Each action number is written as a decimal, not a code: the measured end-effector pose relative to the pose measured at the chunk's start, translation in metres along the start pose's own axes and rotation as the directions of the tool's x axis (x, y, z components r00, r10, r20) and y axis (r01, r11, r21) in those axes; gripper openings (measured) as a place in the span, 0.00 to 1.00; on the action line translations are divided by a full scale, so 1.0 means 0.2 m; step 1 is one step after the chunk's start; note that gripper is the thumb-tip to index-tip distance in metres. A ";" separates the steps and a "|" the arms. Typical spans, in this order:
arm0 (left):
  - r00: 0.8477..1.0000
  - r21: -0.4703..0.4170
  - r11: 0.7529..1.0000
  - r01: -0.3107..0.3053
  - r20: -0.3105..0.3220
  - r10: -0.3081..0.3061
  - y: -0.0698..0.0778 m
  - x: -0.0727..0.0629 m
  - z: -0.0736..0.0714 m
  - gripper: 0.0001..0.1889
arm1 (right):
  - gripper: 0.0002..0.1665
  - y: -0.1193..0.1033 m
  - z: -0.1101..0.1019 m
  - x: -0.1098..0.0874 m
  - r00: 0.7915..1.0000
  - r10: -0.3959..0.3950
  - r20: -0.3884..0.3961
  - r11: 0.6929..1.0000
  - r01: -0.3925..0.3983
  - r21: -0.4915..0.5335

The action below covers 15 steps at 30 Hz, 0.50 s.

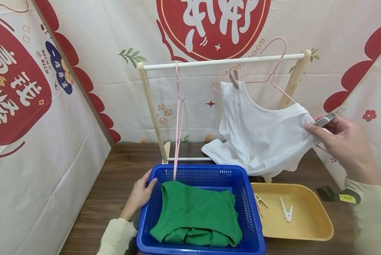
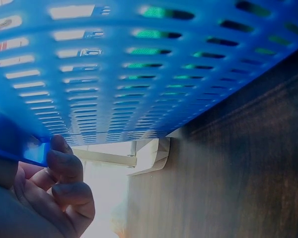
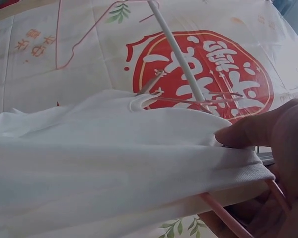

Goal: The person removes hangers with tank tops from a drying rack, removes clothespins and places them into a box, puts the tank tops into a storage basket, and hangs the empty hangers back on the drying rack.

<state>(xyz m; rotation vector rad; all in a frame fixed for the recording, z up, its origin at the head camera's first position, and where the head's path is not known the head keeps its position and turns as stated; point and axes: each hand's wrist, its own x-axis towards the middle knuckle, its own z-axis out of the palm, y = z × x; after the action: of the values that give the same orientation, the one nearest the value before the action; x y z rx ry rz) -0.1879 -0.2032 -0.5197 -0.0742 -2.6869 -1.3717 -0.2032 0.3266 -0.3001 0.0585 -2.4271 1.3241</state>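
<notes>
A white sleeveless top [image 1: 267, 131] hangs from a pink hanger [image 1: 273, 75] on the rack's right side. A grey-brown clothespin [image 1: 233, 78] clips its left shoulder. My right hand [image 1: 345, 141] pinches the top's other shoulder, with a grey clothespin [image 1: 325, 119] held in the same fingers. In the right wrist view, the thumb [image 3: 251, 130] presses on the white fabric, and hanger wire pokes out below. My left hand [image 1: 142, 194] grips the left rim of a blue basket [image 1: 255, 216]. Folded green cloth [image 1: 198, 214] lies in that basket.
The rack has a white rail [image 1: 216, 63] and wooden posts. A second pink hanger [image 1: 177, 124] hangs at its left. Right of the basket, a yellow tray [image 1: 305, 226] holds a white clothespin [image 1: 286, 209] and a beige clothespin [image 1: 259, 203]. Printed cloth surrounds the wooden table [image 1: 94, 198].
</notes>
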 end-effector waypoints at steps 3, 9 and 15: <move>1.000 0.001 1.000 0.011 0.007 -0.011 0.00 0.00 0.00 0.26 | 0.10 -0.01 -0.01 -0.01 1.000 -0.003 0.013 1.000 0.003 0.010; 1.000 0.008 1.000 0.000 0.002 0.000 0.01 0.00 0.00 0.26 | 0.10 -0.03 -0.03 -0.04 0.998 -0.060 0.011 0.998 0.059 0.029; 1.000 0.006 1.000 -0.002 0.004 0.002 0.00 0.00 -0.01 0.26 | 0.08 -0.06 -0.05 -0.07 0.996 -0.093 -0.010 0.996 0.093 0.008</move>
<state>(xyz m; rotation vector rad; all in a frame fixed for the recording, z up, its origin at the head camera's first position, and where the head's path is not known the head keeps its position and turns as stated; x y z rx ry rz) -0.1876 -0.2037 -0.5188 -0.0794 -2.6931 -1.3646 -0.1840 0.3261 -0.2914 0.1650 -2.3799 1.2912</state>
